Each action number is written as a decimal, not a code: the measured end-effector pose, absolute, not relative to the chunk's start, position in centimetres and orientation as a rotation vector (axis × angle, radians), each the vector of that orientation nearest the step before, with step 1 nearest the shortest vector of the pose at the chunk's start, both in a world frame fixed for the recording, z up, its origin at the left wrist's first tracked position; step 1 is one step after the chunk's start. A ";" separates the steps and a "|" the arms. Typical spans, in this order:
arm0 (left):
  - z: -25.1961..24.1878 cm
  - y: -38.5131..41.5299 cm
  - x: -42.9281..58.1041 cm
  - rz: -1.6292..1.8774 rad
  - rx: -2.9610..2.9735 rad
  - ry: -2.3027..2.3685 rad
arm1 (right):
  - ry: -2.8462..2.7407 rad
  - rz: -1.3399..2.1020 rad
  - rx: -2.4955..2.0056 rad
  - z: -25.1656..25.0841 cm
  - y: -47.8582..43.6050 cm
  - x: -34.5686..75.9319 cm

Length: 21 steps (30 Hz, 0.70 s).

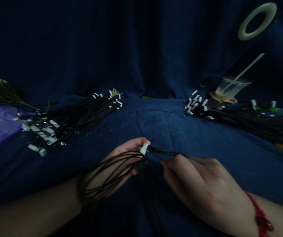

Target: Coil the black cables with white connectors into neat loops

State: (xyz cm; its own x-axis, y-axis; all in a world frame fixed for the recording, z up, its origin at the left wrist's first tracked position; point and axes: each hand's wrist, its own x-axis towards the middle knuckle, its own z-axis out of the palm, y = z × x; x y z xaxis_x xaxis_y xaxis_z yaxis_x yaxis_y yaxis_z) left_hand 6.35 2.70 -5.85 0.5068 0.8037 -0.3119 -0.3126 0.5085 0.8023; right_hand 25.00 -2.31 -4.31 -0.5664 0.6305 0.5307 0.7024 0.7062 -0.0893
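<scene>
My left hand (129, 153) pinches a small white plug connector (144, 149) between thumb and fingers, near the middle of the view. Black wires (112, 169) loop from the connector back over that hand toward the wrist, and more hang down below it. Just to the right, my right hand (200, 181) is closed, thumb and forefinger pinched close to thin black wires (165, 151) that run out of the connector's right side. Its fingertips are partly hidden, but a dark wire end seems to show at them.
On the left lies a bundle of black wires with white connectors (77, 115), beside a purple bag (0, 126) and a leafy stem (8, 93). Another bundle (242, 120) lies right. Behind it stand a clear cup (232, 87) with a straw and a tape roll (242, 33) higher up. Blue cloth (156, 128) covers the table.
</scene>
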 end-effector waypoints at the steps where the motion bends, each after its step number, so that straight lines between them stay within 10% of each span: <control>1: -6.0 2.7 6.3 0.754 0.756 0.749 | -2.381 -0.185 -1.013 -4.3 -2.3 25.0; 21: -6.2 2.2 6.4 0.724 0.824 0.714 | -2.413 -0.184 -1.031 -4.5 -2.1 24.4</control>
State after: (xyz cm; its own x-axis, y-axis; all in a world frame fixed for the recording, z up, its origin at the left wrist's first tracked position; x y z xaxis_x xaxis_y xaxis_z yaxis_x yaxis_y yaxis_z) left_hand 6.37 2.20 -6.21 0.5524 0.7891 -0.2687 -0.2798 0.4791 0.8320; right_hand 24.40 -2.06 -4.49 -0.5848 0.6388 0.4999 0.7072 0.7034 -0.0716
